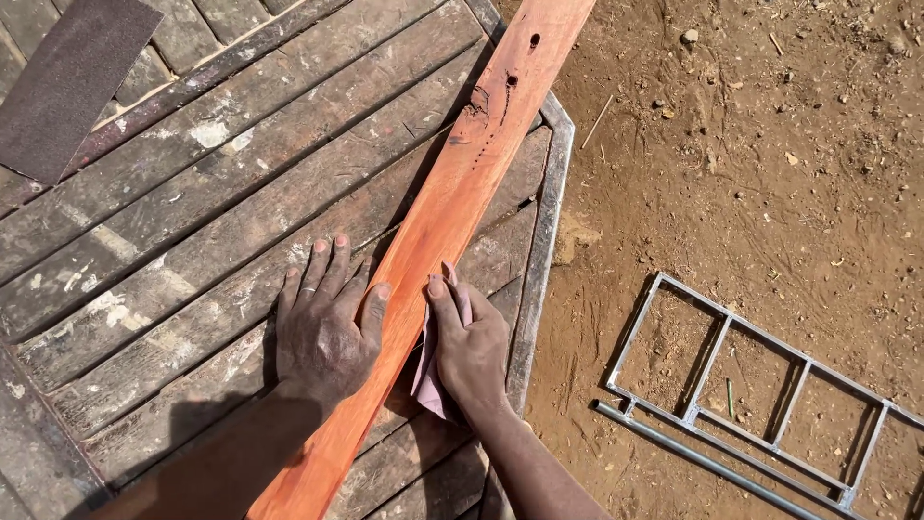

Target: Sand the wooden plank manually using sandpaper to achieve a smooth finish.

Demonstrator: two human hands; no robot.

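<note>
From the head camera, looking straight down, a long reddish-orange wooden plank (pixel 438 226) lies slantwise across a weathered slatted table (pixel 192 202), running from the lower left of the view up to the top edge right of centre. Its upper stretch carries a few small dark holes and a dark knot mark.

The left hand (pixel 322 323) lies flat, palm down, on the table's grey slats just beside the plank's left edge. The fingers are spread and a ring shows on one of them; the thumb reaches over and rests on the plank's face. This grip is wide open and closes on nothing: it only presses down.

The right hand (pixel 470 347) sits against the plank's right edge, its thumb lying along the wood. Its grip is folded around a piece of pale pinkish sandpaper (pixel 428 371), which shows between the palm and the plank and sticks out below the hand and above the fingers. The paper touches the plank's side.

At the top left corner a larger sheet of dark brown sandpaper (pixel 67 82) lies flat on the table, well apart from both hands.

To the right of the table is bare reddish dirt ground (pixel 751 144) with small stones and twigs. A grey metal frame (pixel 760 395) with a ladder-like grid of bars lies on it at the lower right.
</note>
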